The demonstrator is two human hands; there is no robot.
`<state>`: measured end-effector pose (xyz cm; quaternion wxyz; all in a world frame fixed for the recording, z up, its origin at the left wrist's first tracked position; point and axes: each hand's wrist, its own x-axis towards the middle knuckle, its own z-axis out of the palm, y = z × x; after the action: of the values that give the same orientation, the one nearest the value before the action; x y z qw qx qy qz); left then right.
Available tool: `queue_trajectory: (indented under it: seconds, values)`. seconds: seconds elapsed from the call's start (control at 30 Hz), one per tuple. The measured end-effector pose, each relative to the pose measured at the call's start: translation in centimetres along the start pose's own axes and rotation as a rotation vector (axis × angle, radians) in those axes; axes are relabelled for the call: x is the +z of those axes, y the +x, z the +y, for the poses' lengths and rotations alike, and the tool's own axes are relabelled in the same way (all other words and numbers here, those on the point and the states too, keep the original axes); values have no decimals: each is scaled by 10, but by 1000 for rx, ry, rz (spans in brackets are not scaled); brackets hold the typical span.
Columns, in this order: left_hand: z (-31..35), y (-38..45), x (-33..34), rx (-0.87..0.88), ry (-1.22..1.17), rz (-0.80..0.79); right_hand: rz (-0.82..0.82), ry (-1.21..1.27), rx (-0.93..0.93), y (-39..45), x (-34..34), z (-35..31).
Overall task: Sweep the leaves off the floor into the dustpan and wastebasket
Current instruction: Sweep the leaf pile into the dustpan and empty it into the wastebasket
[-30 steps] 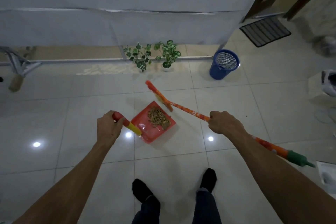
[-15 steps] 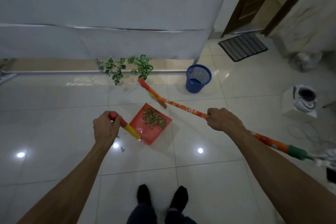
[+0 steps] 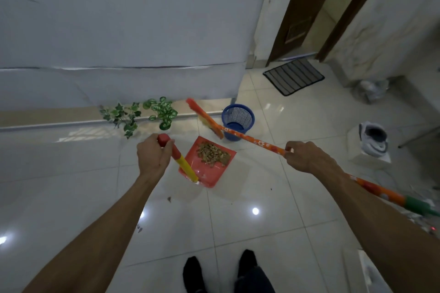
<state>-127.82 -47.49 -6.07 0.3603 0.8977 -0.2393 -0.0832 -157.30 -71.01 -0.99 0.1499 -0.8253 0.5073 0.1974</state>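
My left hand (image 3: 154, 155) grips the red and yellow handle of a red dustpan (image 3: 209, 173), which is lifted off the floor and holds a pile of dry brown leaves (image 3: 212, 152). My right hand (image 3: 303, 157) is closed around the orange flowered shaft of a broom (image 3: 250, 138); its orange head (image 3: 203, 116) hangs in the air left of the blue mesh wastebasket (image 3: 237, 119). The wastebasket stands on the tiles just beyond the dustpan. A few leaf scraps (image 3: 169, 198) lie on the floor below the pan.
Two small potted plants (image 3: 142, 114) stand by the wall ledge to the left of the wastebasket. A dark doormat (image 3: 293, 76) lies before a doorway at the back right. A white shoe on a box (image 3: 373, 140) sits to the right. My feet (image 3: 221, 271) are at the bottom.
I have moved forward toward the wastebasket with the loaded dustpan raised higher. The broom head has lifted away from the pan and now hangs beside the wastebasket.
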Motion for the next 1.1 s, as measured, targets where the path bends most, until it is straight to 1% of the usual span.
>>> queue_trajectory:
  seconds: [0.27,0.57,0.67,0.83,0.9,1.0,1.1]
  values:
    - [85,48,52,54,63,35,33,34,-46,76,-47,60]
    - [189,80,128,69,214,100,58,77,-199,176,-87,140]
    - [219,85,146,39,230,103,32,112,-240,197,-98,158]
    - [249,99,172,104,252,88,-30,190,-273,214,-103,180]
    - [257,104,181,123,278,78,-82,242,-256,219,-103,188]
    - [262,111,191,108,296,58,-171,302,-211,223,-101,196]
    - [264,116,199,100,303,44,-195,277,-204,226,-99,201]
